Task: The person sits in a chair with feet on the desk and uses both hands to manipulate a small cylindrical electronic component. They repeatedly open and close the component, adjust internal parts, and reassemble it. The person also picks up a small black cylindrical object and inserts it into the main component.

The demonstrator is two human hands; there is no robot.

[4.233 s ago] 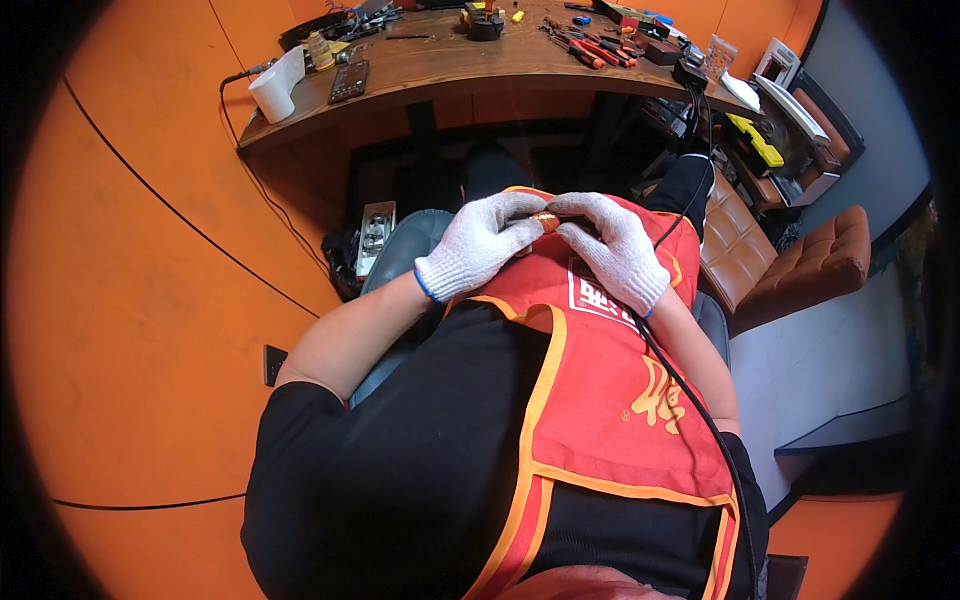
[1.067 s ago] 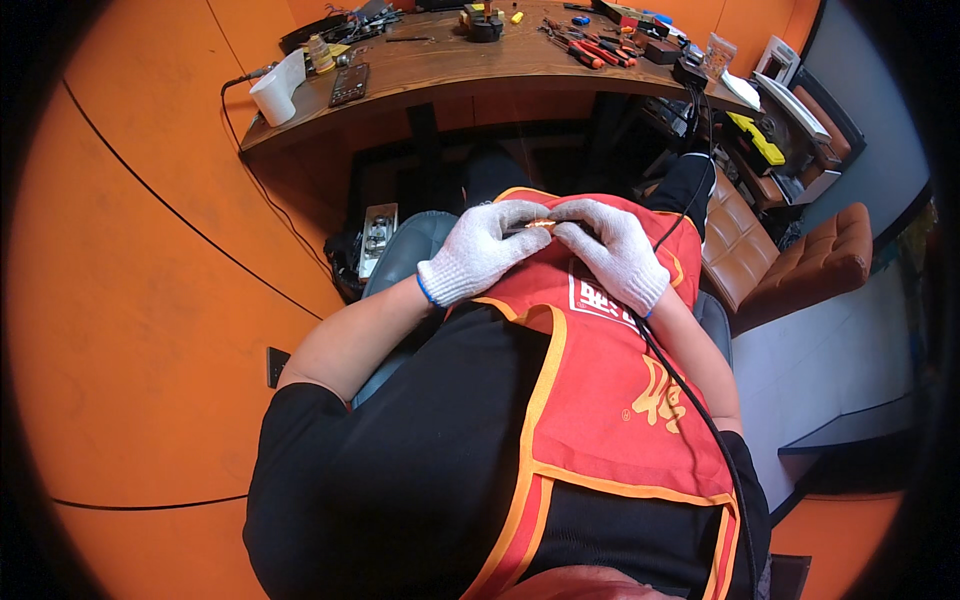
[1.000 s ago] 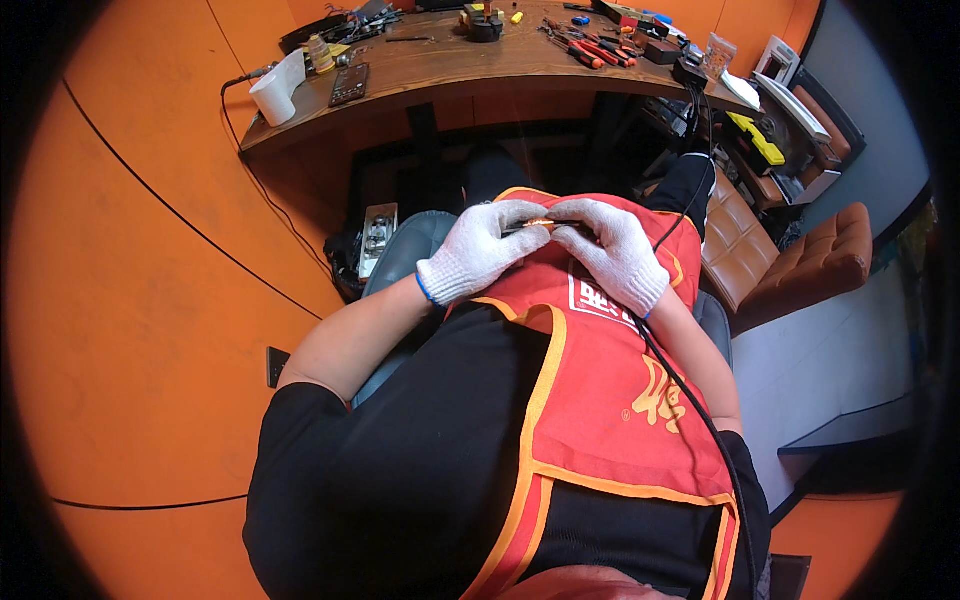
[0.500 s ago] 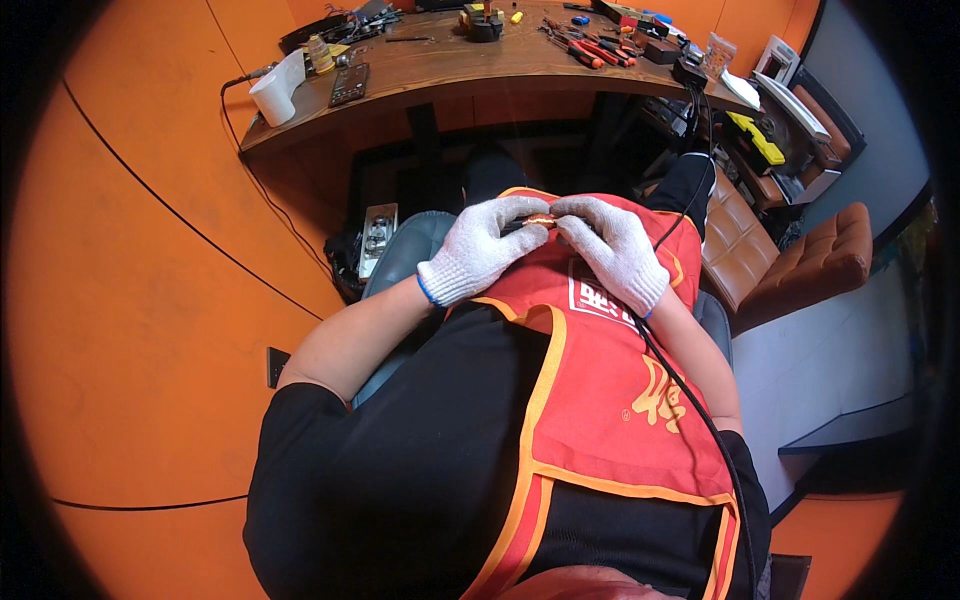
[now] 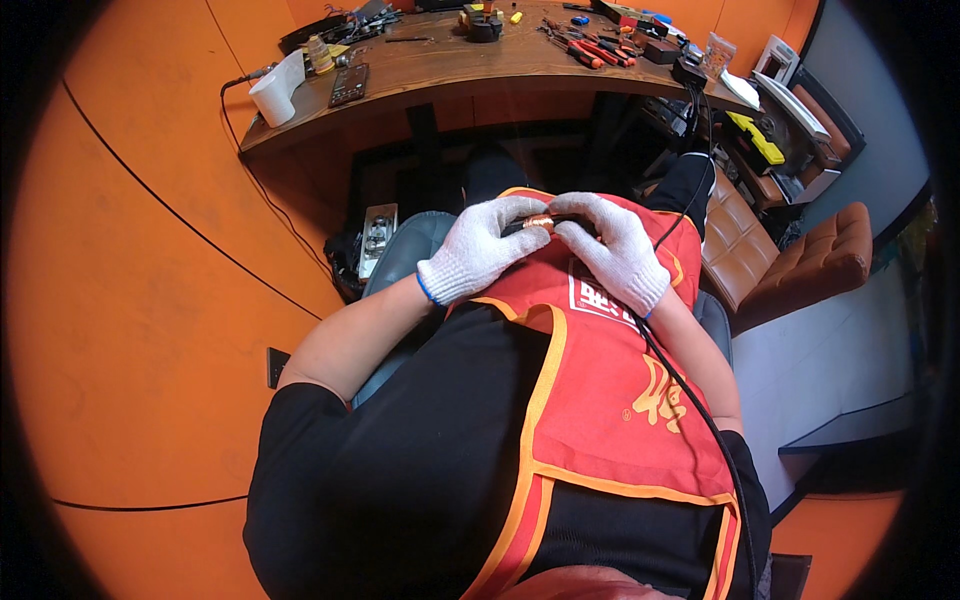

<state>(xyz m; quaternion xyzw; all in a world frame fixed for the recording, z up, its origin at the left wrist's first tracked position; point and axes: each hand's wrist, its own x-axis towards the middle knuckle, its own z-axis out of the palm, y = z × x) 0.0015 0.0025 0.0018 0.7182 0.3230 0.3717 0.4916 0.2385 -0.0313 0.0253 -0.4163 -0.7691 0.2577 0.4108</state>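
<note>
Over my lap, my left hand (image 5: pixel 482 242) and my right hand (image 5: pixel 618 245), both in white knit gloves, meet at the fingertips. Between them is a short stretch of bare copper wire (image 5: pixel 538 221) with a dark cable on either side. My left fingers and thumb pinch the copper's left side. My right thumb and fingers close around the dark part at its right. A black cable (image 5: pixel 690 395) emerges below my right wrist and runs down over the red apron (image 5: pixel 610 440). Gloves hide much of the held piece.
Ahead stands a brown wooden table (image 5: pixel 440 75) with red-handled pliers (image 5: pixel 590 52), a white paper roll (image 5: pixel 277 98), a black remote-like object (image 5: pixel 350 85) and a black tape roll (image 5: pixel 484 28). A brown padded chair (image 5: pixel 800 265) stands at the right, an orange wall (image 5: pixel 150 300) at the left.
My right thumb and fingers have parted a little, so more of the dark cable inside that hand shows. More copper is visible between the hands. Both wrists stay in place.
</note>
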